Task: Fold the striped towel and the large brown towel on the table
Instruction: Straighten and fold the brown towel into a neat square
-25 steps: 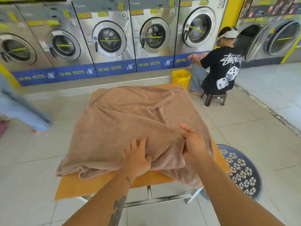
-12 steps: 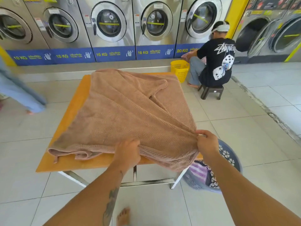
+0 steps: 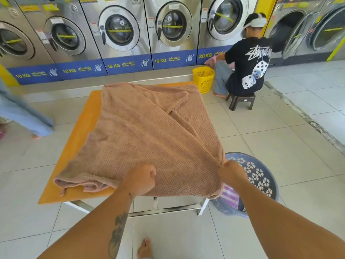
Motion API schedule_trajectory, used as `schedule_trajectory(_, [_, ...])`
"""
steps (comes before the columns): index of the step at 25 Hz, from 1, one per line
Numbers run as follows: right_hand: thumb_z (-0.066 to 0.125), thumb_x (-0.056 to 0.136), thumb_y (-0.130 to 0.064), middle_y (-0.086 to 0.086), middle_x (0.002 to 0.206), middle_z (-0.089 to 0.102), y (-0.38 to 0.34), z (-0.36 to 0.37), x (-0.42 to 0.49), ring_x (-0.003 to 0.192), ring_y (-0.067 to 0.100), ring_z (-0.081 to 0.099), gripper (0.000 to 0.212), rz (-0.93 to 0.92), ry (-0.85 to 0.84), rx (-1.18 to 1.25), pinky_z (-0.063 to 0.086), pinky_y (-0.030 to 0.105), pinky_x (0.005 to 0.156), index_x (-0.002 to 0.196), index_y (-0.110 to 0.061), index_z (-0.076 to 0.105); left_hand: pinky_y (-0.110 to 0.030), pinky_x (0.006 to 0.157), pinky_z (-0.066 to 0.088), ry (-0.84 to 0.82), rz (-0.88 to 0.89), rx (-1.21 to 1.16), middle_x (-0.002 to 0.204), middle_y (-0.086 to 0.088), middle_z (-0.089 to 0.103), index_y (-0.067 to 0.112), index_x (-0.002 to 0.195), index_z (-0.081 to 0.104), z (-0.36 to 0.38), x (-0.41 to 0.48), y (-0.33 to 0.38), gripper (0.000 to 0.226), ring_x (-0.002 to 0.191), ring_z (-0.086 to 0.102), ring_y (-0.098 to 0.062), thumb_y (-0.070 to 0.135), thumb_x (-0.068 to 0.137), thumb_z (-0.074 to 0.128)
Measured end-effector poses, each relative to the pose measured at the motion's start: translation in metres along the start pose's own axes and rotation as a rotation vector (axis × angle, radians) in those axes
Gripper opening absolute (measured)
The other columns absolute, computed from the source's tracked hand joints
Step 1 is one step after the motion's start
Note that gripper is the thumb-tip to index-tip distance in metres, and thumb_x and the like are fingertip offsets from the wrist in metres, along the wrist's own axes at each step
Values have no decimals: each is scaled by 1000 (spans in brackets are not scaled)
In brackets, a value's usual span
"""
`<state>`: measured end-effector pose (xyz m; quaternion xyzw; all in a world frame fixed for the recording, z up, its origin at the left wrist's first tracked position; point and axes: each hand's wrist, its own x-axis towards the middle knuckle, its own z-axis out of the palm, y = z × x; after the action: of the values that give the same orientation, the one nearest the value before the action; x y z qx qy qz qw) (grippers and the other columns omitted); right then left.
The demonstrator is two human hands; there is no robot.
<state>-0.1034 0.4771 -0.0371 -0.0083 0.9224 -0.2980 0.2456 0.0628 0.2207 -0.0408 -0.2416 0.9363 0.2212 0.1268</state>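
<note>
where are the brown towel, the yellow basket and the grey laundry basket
brown towel [image 3: 145, 131] head view, middle of the spread fabric
yellow basket [image 3: 203, 79] head view, front mesh wall
grey laundry basket [image 3: 258, 176] head view, perforated inner wall

Both bare forearms are reaching forward, the left one showing a dark tattoo. The left hand [image 3: 142, 181] is gripping the near edge of the brown towel [image 3: 149, 131] in a closed fist. The right hand [image 3: 231, 174] is pinching its bunched corner, fingers [image 3: 226, 166] curling tight around the fabric.
</note>
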Motion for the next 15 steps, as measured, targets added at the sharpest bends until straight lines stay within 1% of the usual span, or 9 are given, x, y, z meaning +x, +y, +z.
schedule_trajectory(1, [52,85,-24,16,106,66,-6,-4,3,92,29,61,31,-24,1,1,55,41,82,109,-6,60,-37,89,53,23,11,-23,113,6,64,26,114,65,-5,5,7,29,93,61,-14,14,94,48])
schedule_trajectory(3, [54,88,-21,12,105,63,-25,-16,3,95,29,61,24,-67,2,33,53,38,80,108,-9,57,-35,82,55,53,34,-81,114,6,64,25,115,64,-21,18,27,28,89,62,-12,14,96,47])
schedule_trajectory(5, [53,90,-18,14,104,66,-44,-27,13,93,32,63,23,-103,1,66,54,42,81,108,-7,63,-29,68,53,79,56,-123,110,7,63,23,116,64,-39,32,48,28,75,62,-9,14,97,46])
schedule_trajectory(6, [52,90,-16,16,102,68,-53,-31,19,92,33,64,25,-123,-5,70,55,43,82,107,-4,66,-28,63,53,89,61,-147,108,7,63,23,116,64,-47,40,58,28,71,62,-9,13,97,46])
schedule_trajectory(8, [50,89,-10,14,95,68,-72,-36,35,86,31,64,27,-155,-41,75,55,42,80,106,0,68,-33,64,59,105,69,-200,104,6,64,25,114,64,-64,62,70,29,70,66,-13,13,97,45])
schedule_trajectory(9, [50,88,-8,12,91,66,-83,-36,48,83,29,62,27,-162,-58,87,54,40,78,107,0,68,-34,65,58,107,72,-233,101,6,65,26,113,64,-72,77,74,28,69,66,-15,13,97,44])
schedule_trajectory(11, [50,90,-9,9,87,63,-105,-36,74,81,27,60,27,-186,-91,88,53,40,76,109,0,67,-37,71,59,109,74,-267,100,6,64,26,112,65,-86,109,76,29,76,68,-19,14,98,42])
schedule_trajectory(13, [48,92,-10,12,92,65,-132,-33,100,84,28,62,29,-233,-98,53,53,40,78,112,2,66,-39,78,57,122,82,-280,103,7,61,28,110,65,-97,148,71,28,85,65,-17,15,98,43])
schedule_trajectory(15, [47,94,-11,18,102,67,-161,-24,130,89,29,62,31,-268,-105,14,54,43,85,114,4,65,-36,76,55,131,87,-304,110,8,59,29,110,65,-108,196,64,28,92,62,-14,14,97,45])
